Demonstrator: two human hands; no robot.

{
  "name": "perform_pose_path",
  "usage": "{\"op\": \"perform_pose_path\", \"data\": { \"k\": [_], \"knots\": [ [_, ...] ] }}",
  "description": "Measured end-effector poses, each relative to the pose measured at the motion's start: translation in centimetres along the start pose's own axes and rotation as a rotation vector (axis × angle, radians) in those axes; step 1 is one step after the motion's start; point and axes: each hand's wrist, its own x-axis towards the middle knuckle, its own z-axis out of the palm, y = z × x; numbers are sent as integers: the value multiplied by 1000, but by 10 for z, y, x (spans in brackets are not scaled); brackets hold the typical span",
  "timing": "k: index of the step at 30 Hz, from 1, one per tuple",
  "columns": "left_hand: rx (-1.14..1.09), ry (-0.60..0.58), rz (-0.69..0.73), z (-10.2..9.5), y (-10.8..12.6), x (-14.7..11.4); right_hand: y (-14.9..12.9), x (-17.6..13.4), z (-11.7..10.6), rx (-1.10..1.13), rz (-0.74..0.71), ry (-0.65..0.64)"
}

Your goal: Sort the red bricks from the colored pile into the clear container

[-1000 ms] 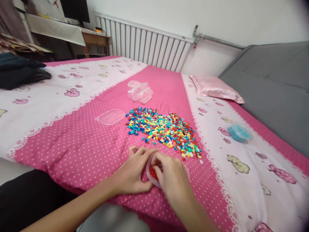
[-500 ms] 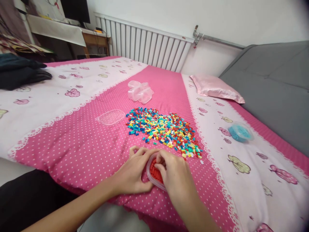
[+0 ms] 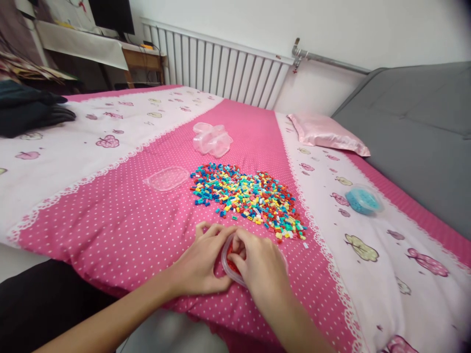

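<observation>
A small clear plastic tub [image 3: 225, 260] filled with red bricks sits near the bed's front edge. My left hand [image 3: 200, 262] cups its left side, fingers curled along the rim. My right hand [image 3: 259, 269] lies over the top of the tub and hides most of it. Just beyond both hands spreads a heap of small multicoloured bricks [image 3: 246, 196] on the pink dotted bedspread [image 3: 121, 220].
A clear lid [image 3: 167, 178] lies left of the heap. Empty clear tubs [image 3: 212, 139] are stacked farther back. A tub of blue bricks [image 3: 363, 200] stands at the right. A pink pillow [image 3: 327, 133], grey sofa [image 3: 415, 127] and radiator [image 3: 221, 68] border the bed.
My right hand lifted a little off the tub, showing more red bricks, then settled back over it. My left hand has stayed on the tub's side.
</observation>
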Motion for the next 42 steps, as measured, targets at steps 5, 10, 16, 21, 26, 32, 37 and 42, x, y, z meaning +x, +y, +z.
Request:
{"op": "perform_pose_path", "data": {
  "k": [5, 10, 16, 21, 26, 32, 37, 42],
  "knots": [
    [-14, 3, -3, -1, 1, 0, -4, 0, -4, 8, 40, -46],
    [-7, 9, 0, 0, 1, -1, -6, -1, -7, -29, 62, -70],
    [-7, 17, 5, 1, 0, -3, -7, 1, -6, -27, 64, -89],
    [-1, 23, 6, 1, -3, -4, 0, -5, -12, 74, 14, -58],
    [19, 13, 3, 1, -3, -4, 28, -2, -33, 276, -21, 149],
    [35, 46, -4, 2, -4, -8, 65, 28, -43, 303, 101, 367],
    [40, 108, -17, 4, -9, -10, 85, 41, -33, 314, 55, 378],
    [64, 160, -57, 1, -14, -13, 85, 40, -16, 412, -34, 317]
  ]
}}
